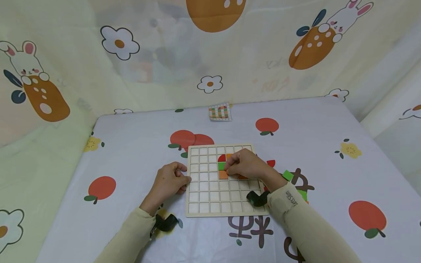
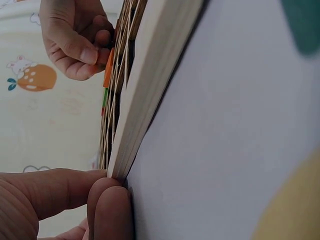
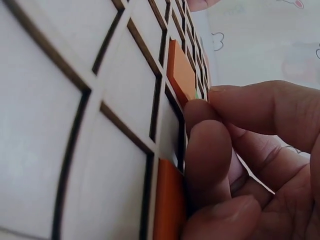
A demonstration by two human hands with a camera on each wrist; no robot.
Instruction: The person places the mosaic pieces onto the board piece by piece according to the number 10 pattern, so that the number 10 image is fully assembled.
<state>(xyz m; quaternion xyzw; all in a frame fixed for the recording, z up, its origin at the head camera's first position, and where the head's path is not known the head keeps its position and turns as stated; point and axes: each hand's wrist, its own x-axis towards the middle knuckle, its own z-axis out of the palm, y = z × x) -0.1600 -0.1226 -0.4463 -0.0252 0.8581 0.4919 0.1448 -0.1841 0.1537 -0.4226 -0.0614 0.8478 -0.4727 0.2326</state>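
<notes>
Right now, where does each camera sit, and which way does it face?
Head: worn on the head, facing forward and down at the board; left hand, right hand and sleeves show.
Left wrist: on that wrist, facing along the board's edge; left hand close, right hand beyond.
Right wrist: on that wrist, facing across the board and orange tiles; right hand close.
All three show the board and right hand.

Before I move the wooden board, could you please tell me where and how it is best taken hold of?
I'd pinch the left rim of the wooden board from the left, thumb on top: it lies flat, its straight edge looks thick enough, and the left hand touches there.
</notes>
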